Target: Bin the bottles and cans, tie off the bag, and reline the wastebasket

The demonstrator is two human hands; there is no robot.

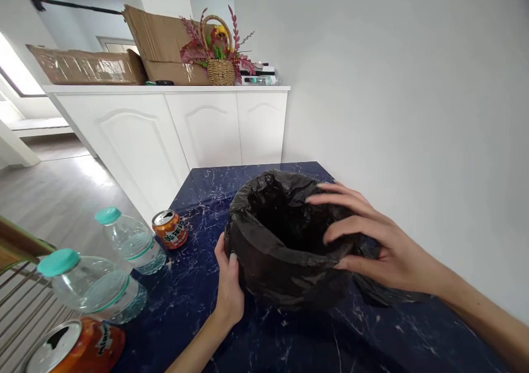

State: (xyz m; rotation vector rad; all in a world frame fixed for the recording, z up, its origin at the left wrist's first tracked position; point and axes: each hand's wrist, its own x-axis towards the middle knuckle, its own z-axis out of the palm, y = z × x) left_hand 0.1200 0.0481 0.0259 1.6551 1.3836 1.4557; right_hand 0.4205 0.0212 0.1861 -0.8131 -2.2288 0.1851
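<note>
A round trash bin lined with a black garbage bag [285,274] stands on the dark blue marbled table, the bag folded over its rim. The bin's own wall is hidden under the plastic. My left hand [229,287] grips the bin's left side, fingers partly out of sight behind it. At the right of the rim is my right hand [363,232], its fingers spread over the opening and its thumb at the bag's outer edge. Loose black plastic [384,293] trails out below my right wrist. Inside, the bin is too dark to make out.
On the left stand two clear bottles with teal caps [130,241] [95,287] and two orange soda cans [170,230] [78,345]. A metal rack [31,318] lies beyond the table's left edge. Behind, a white cabinet [206,130] bears cardboard boxes [91,67] and a flower basket [221,71].
</note>
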